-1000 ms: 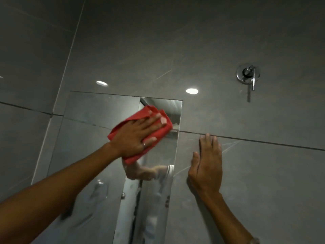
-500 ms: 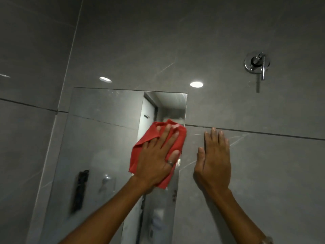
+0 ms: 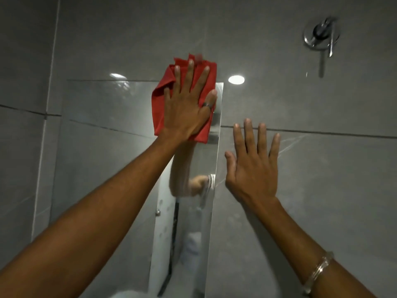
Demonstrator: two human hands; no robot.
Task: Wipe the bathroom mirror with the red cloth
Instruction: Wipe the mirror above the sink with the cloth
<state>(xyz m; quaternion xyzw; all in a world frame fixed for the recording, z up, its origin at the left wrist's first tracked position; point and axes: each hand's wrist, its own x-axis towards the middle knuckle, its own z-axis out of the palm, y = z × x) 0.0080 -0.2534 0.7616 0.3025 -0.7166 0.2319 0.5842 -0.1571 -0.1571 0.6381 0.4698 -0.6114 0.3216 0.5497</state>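
A frameless mirror [image 3: 103, 130] is fixed to the grey tiled wall, filling the centre left of the head view. My left hand [image 3: 187, 104] lies flat with fingers spread on the red cloth [image 3: 160, 97], pressing it against the mirror's top right corner; the cloth's upper edge reaches over the mirror's top onto the tile. My right hand [image 3: 251, 164] rests flat and bare on the tile just right of the mirror's right edge. A ring sits on my left hand and a bracelet on my right wrist.
A chrome wall valve with a lever [image 3: 322, 35] sits high on the right wall. Grey tile [image 3: 322, 190] surrounds the mirror, with a wall corner at the left. Ceiling lights reflect in the tiles and the mirror.
My left hand has slid the red cloth up along the mirror's right edge to its top right corner. My right hand has stayed flat on the tile.
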